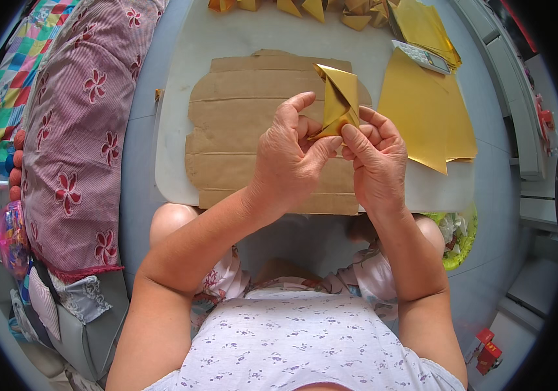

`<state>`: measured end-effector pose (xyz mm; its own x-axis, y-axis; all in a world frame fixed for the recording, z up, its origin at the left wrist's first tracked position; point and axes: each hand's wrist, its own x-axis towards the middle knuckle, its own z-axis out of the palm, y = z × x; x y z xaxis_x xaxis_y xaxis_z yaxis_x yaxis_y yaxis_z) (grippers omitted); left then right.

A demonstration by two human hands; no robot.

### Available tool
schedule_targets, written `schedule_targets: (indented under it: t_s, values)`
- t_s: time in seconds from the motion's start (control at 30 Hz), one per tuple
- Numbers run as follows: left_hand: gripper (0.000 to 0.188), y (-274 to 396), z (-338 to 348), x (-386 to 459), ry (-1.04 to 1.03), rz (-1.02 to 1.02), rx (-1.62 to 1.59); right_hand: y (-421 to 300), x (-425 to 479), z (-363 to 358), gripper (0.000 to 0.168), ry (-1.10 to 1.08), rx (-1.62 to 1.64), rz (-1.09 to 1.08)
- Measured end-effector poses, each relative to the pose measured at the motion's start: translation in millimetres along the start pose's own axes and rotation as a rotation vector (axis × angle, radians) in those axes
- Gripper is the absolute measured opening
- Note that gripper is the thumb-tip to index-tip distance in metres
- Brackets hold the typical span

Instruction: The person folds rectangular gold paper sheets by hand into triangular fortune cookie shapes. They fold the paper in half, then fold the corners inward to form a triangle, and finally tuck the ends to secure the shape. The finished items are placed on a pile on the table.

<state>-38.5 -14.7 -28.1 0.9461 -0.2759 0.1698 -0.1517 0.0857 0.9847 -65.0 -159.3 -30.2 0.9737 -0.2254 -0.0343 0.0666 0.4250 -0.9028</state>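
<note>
A folded piece of gold foil paper (341, 97) is held up above a flat sheet of brown cardboard (230, 127). Its upper left corner comes to a point, and a diagonal flap crosses its front. My left hand (293, 146) grips the lower left corner between thumb and fingers, with the index finger raised clear of the paper. The thumb of my right hand (376, 151) presses on the lower right edge, its fingers behind. Both thumb tips are close together at the bottom edge. The fingers behind the paper are partly hidden.
Gold paper sheets (420, 107) lie at the right of the white table (176, 171), with a calculator (423, 56) on another gold stack's edge. Several folded gold pieces (313, 9) sit at the far edge. A green basket (464, 249) stands below right; a cloth-covered seat (73, 146) is left.
</note>
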Motion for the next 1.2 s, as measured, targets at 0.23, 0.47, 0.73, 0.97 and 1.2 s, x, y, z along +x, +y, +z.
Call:
schedule_targets:
  t_s: [0.23, 0.47, 0.73, 0.97, 1.2]
  values:
    - [0.049, 12, -1, 1, -0.016, -0.14, -0.058, 2, 0, -4, 0.045, -0.027, -0.01, 0.023]
    - [0.047, 13, -9, 10, -0.026, -0.227, -0.214, -4, 5, -11, 0.044, -0.087, 0.093, 0.129]
    - [0.048, 9, -9, 6, -0.079, -0.257, -0.165, -6, -9, -4, 0.046, 0.027, -0.342, -0.101]
    - [0.031, 5, -13, 12, -0.149, -0.452, -0.347, -5, -5, -7, 0.041, -0.06, -0.261, -0.018]
    - [0.018, 4, -13, 12, -0.191, -0.425, -0.304, -2, -1, -13, 0.018, -0.095, -0.01, 0.192]
